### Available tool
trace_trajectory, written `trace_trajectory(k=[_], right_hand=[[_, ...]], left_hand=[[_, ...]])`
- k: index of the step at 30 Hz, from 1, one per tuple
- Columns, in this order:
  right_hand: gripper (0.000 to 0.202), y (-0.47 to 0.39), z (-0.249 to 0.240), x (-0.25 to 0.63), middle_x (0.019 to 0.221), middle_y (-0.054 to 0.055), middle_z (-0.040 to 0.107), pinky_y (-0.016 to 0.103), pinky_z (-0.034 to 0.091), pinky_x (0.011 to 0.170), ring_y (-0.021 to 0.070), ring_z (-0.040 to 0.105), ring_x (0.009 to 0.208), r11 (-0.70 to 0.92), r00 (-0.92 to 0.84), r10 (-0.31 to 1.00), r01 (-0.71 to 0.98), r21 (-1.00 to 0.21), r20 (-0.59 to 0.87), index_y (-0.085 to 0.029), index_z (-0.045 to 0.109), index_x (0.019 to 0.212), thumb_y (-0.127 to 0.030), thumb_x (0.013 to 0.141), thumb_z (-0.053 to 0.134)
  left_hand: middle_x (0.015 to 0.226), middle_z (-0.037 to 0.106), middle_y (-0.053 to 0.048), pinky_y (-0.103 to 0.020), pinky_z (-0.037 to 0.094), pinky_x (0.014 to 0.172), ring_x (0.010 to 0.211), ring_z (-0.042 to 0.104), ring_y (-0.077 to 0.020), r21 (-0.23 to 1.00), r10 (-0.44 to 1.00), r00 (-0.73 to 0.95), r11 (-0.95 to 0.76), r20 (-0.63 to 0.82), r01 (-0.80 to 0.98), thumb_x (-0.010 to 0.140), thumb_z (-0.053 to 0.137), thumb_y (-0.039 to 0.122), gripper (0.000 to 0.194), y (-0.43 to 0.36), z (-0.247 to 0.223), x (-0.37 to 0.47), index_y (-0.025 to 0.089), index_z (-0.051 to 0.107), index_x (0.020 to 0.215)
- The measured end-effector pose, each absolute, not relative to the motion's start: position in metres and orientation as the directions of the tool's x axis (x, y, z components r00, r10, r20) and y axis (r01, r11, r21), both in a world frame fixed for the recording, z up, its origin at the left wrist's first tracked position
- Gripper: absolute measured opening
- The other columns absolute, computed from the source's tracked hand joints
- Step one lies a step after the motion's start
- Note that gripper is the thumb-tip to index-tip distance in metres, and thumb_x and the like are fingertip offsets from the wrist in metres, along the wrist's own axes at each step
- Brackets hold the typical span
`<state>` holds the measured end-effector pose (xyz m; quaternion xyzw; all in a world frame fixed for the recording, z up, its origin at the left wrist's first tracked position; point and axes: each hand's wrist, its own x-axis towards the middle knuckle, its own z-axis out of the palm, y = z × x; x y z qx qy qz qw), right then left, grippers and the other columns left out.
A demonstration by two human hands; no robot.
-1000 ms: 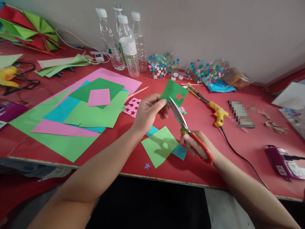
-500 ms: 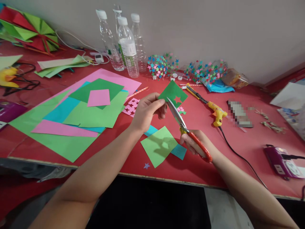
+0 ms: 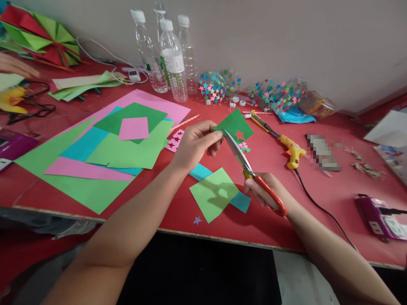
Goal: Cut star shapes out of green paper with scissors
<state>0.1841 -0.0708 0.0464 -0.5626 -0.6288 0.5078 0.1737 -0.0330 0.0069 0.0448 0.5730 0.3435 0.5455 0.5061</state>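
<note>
My left hand (image 3: pixel 200 142) pinches the left corner of a dark green paper (image 3: pixel 235 120) above the red table. A star-shaped hole shows near the paper's lower right edge. My right hand (image 3: pixel 263 188) is wrapped round the red handles of the scissors (image 3: pixel 238 152). Their blades look closed, and the tips touch or nearly touch the paper beside my left fingertips. Below my hands, a light green square (image 3: pixel 211 197) lies across a blue strip (image 3: pixel 243 202). A small purple star (image 3: pixel 197 220) lies near the table's front edge.
Stacked coloured sheets (image 3: pixel 95 190) cover the left side. Plastic bottles (image 3: pixel 174 63) and star-filled clear containers (image 3: pixel 216 87) stand along the wall. A yellow glue gun (image 3: pixel 294 150) with a cord and a purple power strip (image 3: pixel 377 216) are on the right. Another person's hand (image 3: pixel 17 64) is at far left.
The other person's hand has come into view at the far left. The view has shifted slightly; my hands keep nearly the same pose on the paper and scissors.
</note>
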Motion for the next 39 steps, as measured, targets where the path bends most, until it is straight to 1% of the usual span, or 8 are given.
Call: trace_trajectory(k=[3,6,15,23,28,32,36,39], right_hand=[[0.045,-0.0704,0.0458,0.1849,0.042,-0.005,0.041,0.023,0.03,0.04,0.0088,0.038,0.037,-0.131,-0.315,0.888,0.527,-0.84,-0.336,-0.019,0.05,0.064,-0.061,0.08,0.054],[0.044,-0.0701,0.0475,0.1842,0.041,-0.006,0.04,0.023,0.03,0.04,0.0087,0.037,0.036,-0.157,-0.303,0.883,0.531,-0.833,-0.36,-0.019,0.05,0.063,-0.06,0.079,0.056],[0.045,-0.0707,0.0516,0.1827,0.04,-0.007,0.039,0.023,0.03,0.04,0.0083,0.036,0.036,-0.192,-0.294,0.874,0.522,-0.831,-0.386,-0.019,0.05,0.065,-0.062,0.076,0.061],[0.047,-0.0695,0.0517,0.1824,0.04,-0.007,0.039,0.023,0.03,0.04,0.0082,0.036,0.035,-0.17,-0.29,0.882,0.539,-0.825,-0.372,-0.019,0.05,0.064,-0.064,0.076,0.059],[0.045,-0.0693,0.0483,0.184,0.039,-0.007,0.04,0.023,0.03,0.04,0.0079,0.036,0.035,-0.156,-0.291,0.888,0.539,-0.828,-0.357,-0.019,0.05,0.064,-0.061,0.077,0.06],[0.046,-0.0685,0.0471,0.1837,0.038,-0.006,0.04,0.023,0.03,0.039,0.008,0.036,0.034,-0.172,-0.296,0.88,0.531,-0.83,-0.372,-0.019,0.05,0.063,-0.062,0.076,0.06],[0.048,-0.0685,0.0485,0.1825,0.038,-0.006,0.039,0.022,0.028,0.038,0.0075,0.035,0.035,-0.189,-0.281,0.879,0.535,-0.823,-0.384,-0.019,0.05,0.063,-0.063,0.076,0.059],[0.05,-0.0686,0.0481,0.1835,0.039,-0.006,0.039,0.022,0.029,0.039,0.0074,0.035,0.035,-0.182,-0.31,0.871,0.517,-0.836,-0.382,-0.019,0.051,0.064,-0.066,0.076,0.058]], left_hand=[[0.052,0.058,0.002,-0.018,0.042,0.039,0.04,0.051,-0.0064,0.957,0.947,0.183,-0.233,0.264,-0.176,0.078,0.063,0.025,0.016,0.0079,0.0459,-0.0346,0.018,0.06,0.064],[0.051,0.058,0.002,-0.017,0.04,0.037,0.039,0.05,-0.0061,0.956,0.948,0.187,-0.222,0.257,-0.192,0.078,0.063,0.024,0.016,0.0091,0.0459,-0.0359,0.018,0.06,0.063],[0.051,0.058,0.003,-0.017,0.039,0.036,0.039,0.05,-0.0061,0.964,0.954,0.191,-0.198,0.232,-0.18,0.077,0.064,0.024,0.016,0.0104,0.0454,-0.0379,0.018,0.058,0.062],[0.05,0.056,0.004,-0.016,0.039,0.036,0.039,0.048,-0.0055,0.975,0.96,0.2,-0.171,0.197,-0.141,0.076,0.062,0.024,0.015,0.0095,0.0482,-0.0382,0.017,0.058,0.064],[0.048,0.055,0.004,-0.016,0.038,0.035,0.038,0.048,-0.0052,0.967,0.951,0.209,-0.196,0.228,-0.164,0.076,0.062,0.022,0.015,0.0104,0.0473,-0.0378,0.017,0.058,0.062],[0.05,0.056,0.003,-0.017,0.039,0.036,0.039,0.05,-0.0058,0.961,0.945,0.202,-0.226,0.256,-0.158,0.077,0.06,0.021,0.015,0.011,0.0452,-0.0376,0.017,0.059,0.063],[0.052,0.057,0.003,-0.017,0.042,0.039,0.041,0.052,-0.0065,0.946,0.939,0.133,-0.301,0.316,-0.121,0.078,0.06,0.021,0.014,0.0103,0.0454,-0.0374,0.017,0.059,0.064],[0.051,0.055,0.003,-0.017,0.041,0.039,0.041,0.051,-0.0062,0.936,0.935,0.1,-0.328,0.341,-0.125,0.078,0.06,0.021,0.012,0.0093,0.0446,-0.0357,0.018,0.059,0.066]])
